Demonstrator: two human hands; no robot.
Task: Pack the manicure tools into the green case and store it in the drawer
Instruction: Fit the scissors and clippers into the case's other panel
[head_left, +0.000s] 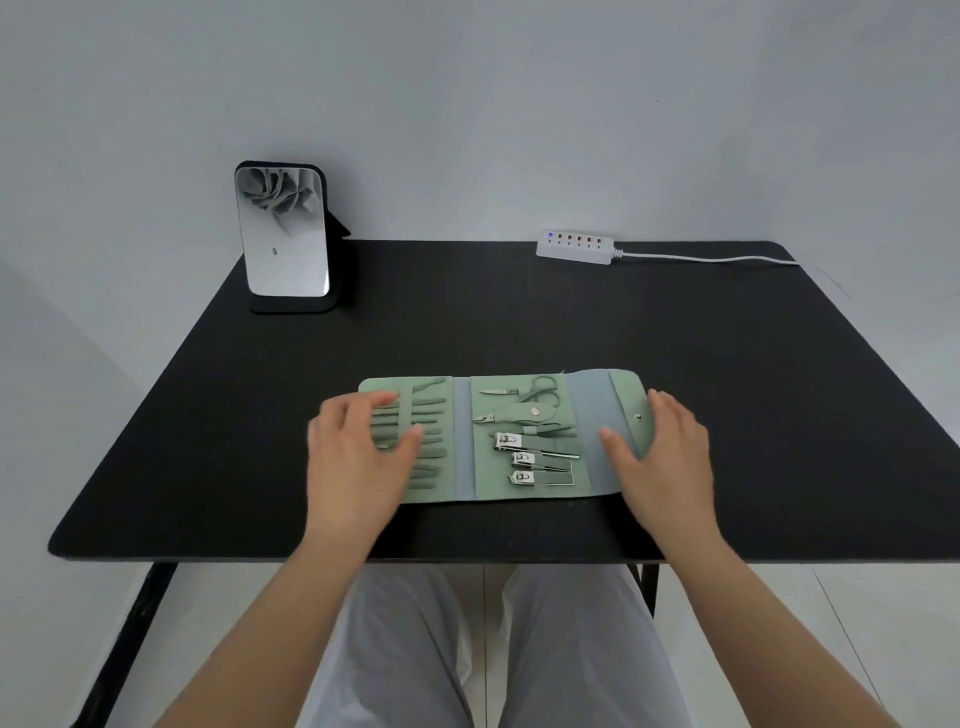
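The green case (462, 441) lies unfolded flat on the black table (519, 322), near its front edge. Its left panel holds a row of green-handled tools (434, 415). The middle panel holds scissors (540, 389), nippers (514, 414) and three nail clippers (524, 458). The right flap carries a snap button (639, 417). My left hand (358, 457) rests with straight fingers over the left panel, covering part of the tools. My right hand (662, 457) lies on the right flap with its fingers extended. No drawer is in view.
A small standing mirror (283, 236) is at the table's back left. A white power strip (575, 247) with its cable sits at the back right. My legs in grey trousers show below the table's front edge.
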